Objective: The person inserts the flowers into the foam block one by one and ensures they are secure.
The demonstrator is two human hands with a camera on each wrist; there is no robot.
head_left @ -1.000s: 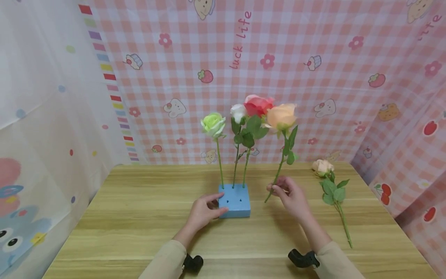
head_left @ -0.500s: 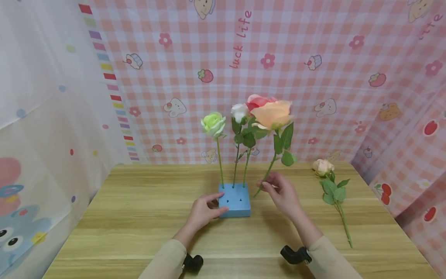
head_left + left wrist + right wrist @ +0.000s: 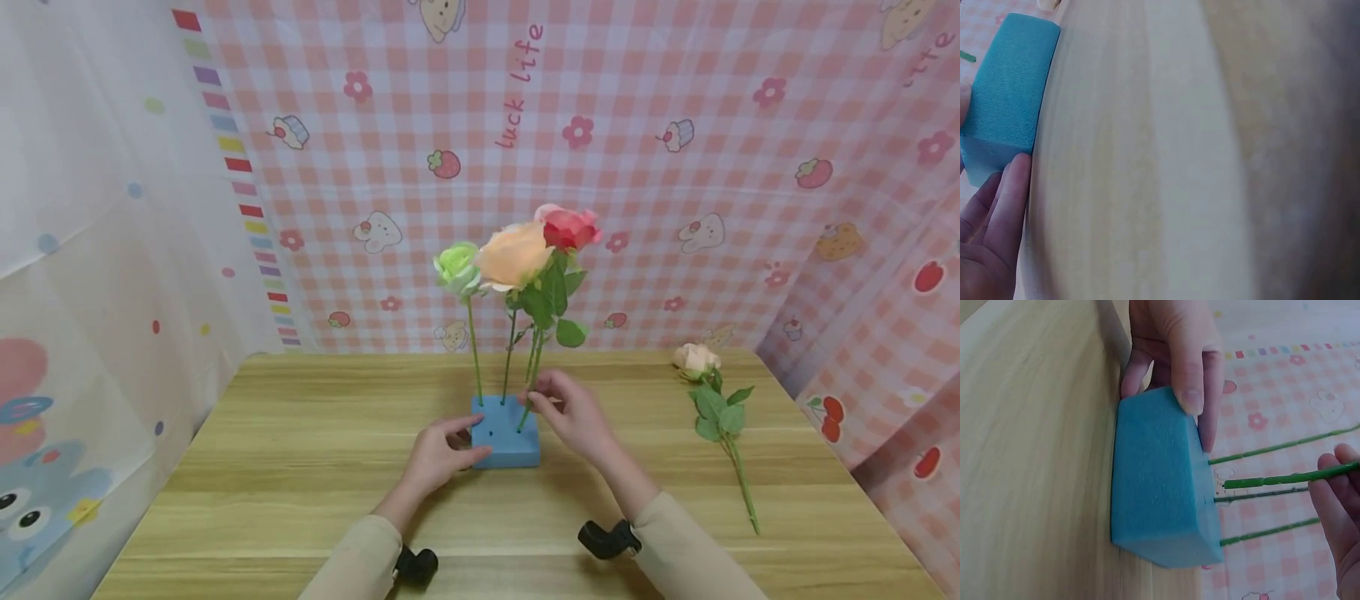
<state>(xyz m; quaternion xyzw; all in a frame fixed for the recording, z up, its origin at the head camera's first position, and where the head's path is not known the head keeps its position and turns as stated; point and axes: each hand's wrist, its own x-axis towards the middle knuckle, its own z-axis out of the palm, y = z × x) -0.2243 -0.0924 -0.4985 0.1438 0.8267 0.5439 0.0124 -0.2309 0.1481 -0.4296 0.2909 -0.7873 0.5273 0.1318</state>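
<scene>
My left hand holds the left side of a blue foam block, thumb near its front, fingers behind. My right hand pinches the lower stem of a peach artificial rose. In the right wrist view, the cut end of that green stem points at the block's holed face, a small gap apart. Three stems stand along the block's back row. A green rose tops the left one and a red rose the right. The middle stem's white bloom is hidden behind the peach one.
A pale peach rose with leaves lies on the wooden table at the right. Checked pink cloth hangs behind the table. Black wrist mounts sit by both sleeves. A small hole shows in the block's front left.
My right hand has carried the peach rose leftward, from beside the block to over its front right hole. The bloom now covers the white rose. My left hand and the block have stayed put.
</scene>
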